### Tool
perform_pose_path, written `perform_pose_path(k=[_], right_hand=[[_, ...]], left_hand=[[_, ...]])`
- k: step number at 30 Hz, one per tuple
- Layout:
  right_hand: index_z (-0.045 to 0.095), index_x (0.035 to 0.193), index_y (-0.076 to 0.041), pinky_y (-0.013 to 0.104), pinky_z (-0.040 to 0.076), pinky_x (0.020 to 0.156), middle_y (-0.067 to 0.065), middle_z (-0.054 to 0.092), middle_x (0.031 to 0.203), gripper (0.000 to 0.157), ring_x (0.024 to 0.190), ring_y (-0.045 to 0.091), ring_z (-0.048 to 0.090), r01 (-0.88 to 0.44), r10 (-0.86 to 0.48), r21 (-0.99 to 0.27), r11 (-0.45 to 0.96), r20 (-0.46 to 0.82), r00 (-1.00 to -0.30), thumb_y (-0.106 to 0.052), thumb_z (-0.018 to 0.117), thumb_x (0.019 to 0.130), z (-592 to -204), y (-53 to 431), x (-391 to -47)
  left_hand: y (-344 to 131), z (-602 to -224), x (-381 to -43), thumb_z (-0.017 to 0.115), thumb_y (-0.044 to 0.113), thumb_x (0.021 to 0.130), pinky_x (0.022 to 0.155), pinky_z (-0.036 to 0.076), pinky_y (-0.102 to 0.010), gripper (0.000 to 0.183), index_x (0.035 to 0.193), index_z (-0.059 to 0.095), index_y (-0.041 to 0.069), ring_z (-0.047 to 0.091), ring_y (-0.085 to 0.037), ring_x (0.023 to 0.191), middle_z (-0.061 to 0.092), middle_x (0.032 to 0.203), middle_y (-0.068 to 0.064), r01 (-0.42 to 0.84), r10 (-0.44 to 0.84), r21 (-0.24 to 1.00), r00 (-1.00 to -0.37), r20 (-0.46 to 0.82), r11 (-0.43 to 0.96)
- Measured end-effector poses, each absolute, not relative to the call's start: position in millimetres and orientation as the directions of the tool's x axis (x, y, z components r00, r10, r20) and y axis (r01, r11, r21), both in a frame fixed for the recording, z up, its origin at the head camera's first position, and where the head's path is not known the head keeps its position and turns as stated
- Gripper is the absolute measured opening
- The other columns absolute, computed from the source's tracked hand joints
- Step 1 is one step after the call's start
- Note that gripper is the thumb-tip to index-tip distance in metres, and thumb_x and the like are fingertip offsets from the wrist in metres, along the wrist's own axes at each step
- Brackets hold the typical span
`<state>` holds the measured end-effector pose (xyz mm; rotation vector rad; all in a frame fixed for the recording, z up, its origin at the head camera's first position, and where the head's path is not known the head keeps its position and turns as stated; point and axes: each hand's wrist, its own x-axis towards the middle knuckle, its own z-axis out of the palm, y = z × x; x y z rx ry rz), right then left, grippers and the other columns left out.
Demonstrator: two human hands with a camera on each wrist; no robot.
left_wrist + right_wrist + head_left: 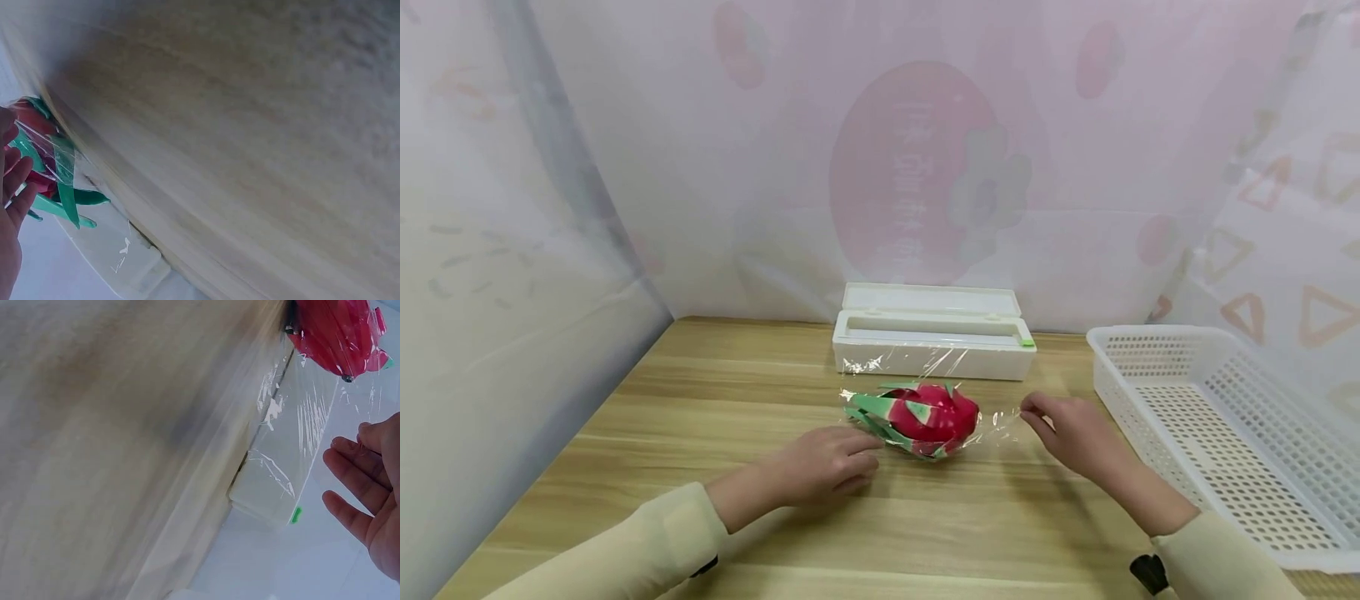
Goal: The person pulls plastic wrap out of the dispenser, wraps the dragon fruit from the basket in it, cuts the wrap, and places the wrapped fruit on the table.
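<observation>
A red dragon fruit (936,417) with green leaf tips lies on the wooden table under clear cling film (996,425). In the head view its leaves point left, toward my left hand (823,462). That hand's fingertips are right at the leaves and the film edge, the fingers loosely extended in the left wrist view. Off the fruit's right end, my right hand (1078,437) pinches the film between thumb and forefinger. The right wrist view shows this film stretched from the fruit (344,334) to the fingertips, while the other fingers stay apart.
Behind the fruit stands a white cling film box (932,360), its lid (932,298) raised and a green tab at its right end. A white perforated plastic basket (1172,467) sits on the right side of the wooden table (700,400). Printed cloth walls surround the table.
</observation>
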<state>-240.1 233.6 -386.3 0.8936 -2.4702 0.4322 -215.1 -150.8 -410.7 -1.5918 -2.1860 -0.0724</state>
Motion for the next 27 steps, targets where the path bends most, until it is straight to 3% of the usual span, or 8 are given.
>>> perform_pose_path(k=[3, 8, 16, 21, 27], right_hand=[[0.064, 0.085, -0.015, 0.026, 0.041, 0.05, -0.011, 0.062, 0.073, 0.015, 0.054, 0.003, 0.044, -0.668, -0.513, -0.116, 0.735, 0.548, -0.66, -0.006, 0.075, 0.082, -382, 228, -244], [0.065, 0.086, -0.015, 0.027, 0.041, 0.05, -0.009, 0.063, 0.073, 0.012, 0.054, 0.005, 0.046, -0.638, -0.489, -0.138, 0.758, 0.527, -0.695, -0.008, 0.073, 0.085, -377, 218, -253], [0.065, 0.089, -0.012, 0.035, 0.051, 0.058, -0.001, 0.07, 0.08, 0.007, 0.066, 0.015, 0.064, -0.619, -0.471, -0.171, 0.767, 0.505, -0.723, -0.009, 0.072, 0.087, -374, 199, -267], [0.066, 0.087, -0.011, 0.038, 0.053, 0.064, -0.001, 0.07, 0.081, 0.005, 0.073, 0.017, 0.067, -0.608, -0.457, -0.221, 0.762, 0.482, -0.748, -0.009, 0.071, 0.088, -374, 187, -276], [0.066, 0.085, -0.01, 0.038, 0.053, 0.067, 0.0, 0.069, 0.079, 0.006, 0.076, 0.017, 0.067, -0.59, -0.441, -0.271, 0.76, 0.451, -0.776, -0.008, 0.072, 0.087, -380, 177, -283]], left_hand=[[-152, -411, -215, 0.074, 0.017, 0.086, 0.092, 0.05, -0.037, 0.015, 0.096, 0.065, 0.011, 0.062, -0.024, 0.108, 0.065, 0.12, -0.011, 0.909, 0.894, -0.2, -0.283, 0.347, 0.365], [-152, -412, -215, 0.074, 0.021, 0.087, 0.094, 0.049, -0.042, 0.027, 0.11, 0.068, 0.009, 0.06, -0.027, 0.114, 0.061, 0.129, -0.013, 0.897, 0.887, -0.171, -0.345, 0.306, 0.408], [-151, -413, -215, 0.073, 0.022, 0.088, 0.094, 0.049, -0.042, 0.026, 0.11, 0.068, 0.009, 0.06, -0.027, 0.114, 0.061, 0.129, -0.013, 0.886, 0.882, -0.171, -0.373, 0.289, 0.431], [-150, -413, -214, 0.072, 0.022, 0.088, 0.095, 0.049, -0.041, 0.029, 0.113, 0.067, 0.007, 0.059, -0.026, 0.116, 0.06, 0.129, -0.014, 0.88, 0.878, -0.177, -0.383, 0.287, 0.442], [-150, -414, -212, 0.067, 0.027, 0.093, 0.102, 0.042, -0.042, 0.044, 0.129, 0.062, 0.003, 0.051, -0.027, 0.126, 0.053, 0.139, -0.013, 0.868, 0.875, -0.166, -0.428, 0.227, 0.468]])
